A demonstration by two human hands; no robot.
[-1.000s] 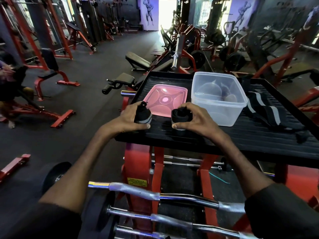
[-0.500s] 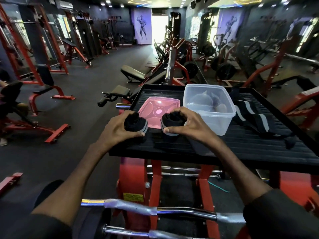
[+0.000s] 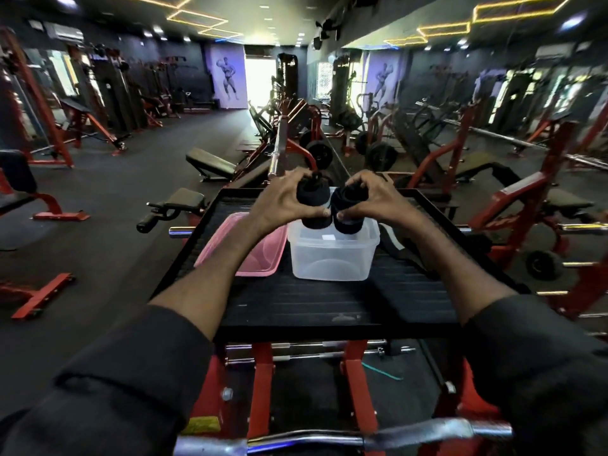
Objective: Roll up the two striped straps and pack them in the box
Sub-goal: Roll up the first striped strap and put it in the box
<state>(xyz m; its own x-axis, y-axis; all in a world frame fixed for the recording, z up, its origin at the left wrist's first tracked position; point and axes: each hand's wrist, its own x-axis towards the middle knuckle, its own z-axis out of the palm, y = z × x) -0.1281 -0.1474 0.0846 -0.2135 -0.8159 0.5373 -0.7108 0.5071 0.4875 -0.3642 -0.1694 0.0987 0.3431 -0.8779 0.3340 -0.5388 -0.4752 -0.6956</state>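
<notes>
My left hand (image 3: 283, 200) grips one rolled black strap (image 3: 313, 205), and my right hand (image 3: 371, 199) grips a second rolled black strap (image 3: 346, 218). The two rolls are held side by side, almost touching, right above the open top of the clear plastic box (image 3: 332, 258). Their lower ends hang at about the level of the box's rim. The box stands on the black ribbed platform (image 3: 312, 304). Stripes on the rolls are hardly visible.
The pink lid (image 3: 263, 258) lies flat on the platform just left of the box. More black strap with a white stripe (image 3: 393, 238) lies right of the box, mostly hidden by my right arm. Red gym machines and a chrome bar (image 3: 329, 439) surround the platform.
Both hands have lifted the rolled straps off the platform's front and carried them forward and up to above the open box. The camera has tilted upward.
</notes>
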